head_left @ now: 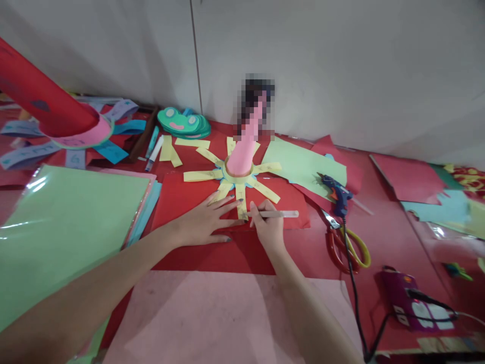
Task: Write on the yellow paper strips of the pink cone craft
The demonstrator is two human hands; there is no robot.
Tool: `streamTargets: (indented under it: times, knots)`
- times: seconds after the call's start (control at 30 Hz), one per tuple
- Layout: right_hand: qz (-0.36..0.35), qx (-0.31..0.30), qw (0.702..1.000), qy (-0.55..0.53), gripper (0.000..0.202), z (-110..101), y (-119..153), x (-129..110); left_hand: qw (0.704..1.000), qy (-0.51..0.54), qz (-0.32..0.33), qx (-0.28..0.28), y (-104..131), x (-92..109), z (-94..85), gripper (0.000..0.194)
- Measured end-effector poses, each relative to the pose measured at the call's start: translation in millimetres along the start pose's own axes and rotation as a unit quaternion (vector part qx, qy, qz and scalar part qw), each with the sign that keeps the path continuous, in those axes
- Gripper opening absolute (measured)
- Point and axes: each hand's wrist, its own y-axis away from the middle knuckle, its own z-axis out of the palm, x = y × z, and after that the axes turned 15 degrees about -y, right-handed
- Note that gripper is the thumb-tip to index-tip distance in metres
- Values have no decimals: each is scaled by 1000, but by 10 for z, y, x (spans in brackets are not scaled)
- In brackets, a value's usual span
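A pen point(282, 214) with a pale, whitish barrel is pinched in my right hand point(270, 230), its tip at the end of a yellow paper strip point(241, 194). That strip is one of several fanning out like petals round the base of a pink paper cone point(241, 157). My left hand point(202, 221) lies flat with fingers spread, its fingertips touching the strips and the red sheet point(174, 202) under them. Small marks show on some of the strips. The cone's upper part is blurred out by pixelation.
Right of the cone lie a glue gun point(341, 197) with a trailing cord, scissors point(350, 247) and a purple box point(405, 298). Green paper in plastic point(83, 212) sits at left, below a red paper tube point(64, 111). Frog-face cutouts point(184, 123) rest near the wall.
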Motion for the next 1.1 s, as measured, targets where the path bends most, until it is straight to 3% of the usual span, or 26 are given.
streamTargets:
  times: [1.1]
  knots:
    - [19,-6,1000,7,37,-5,10,-14,1000,8,-7,5,1,5,11,51]
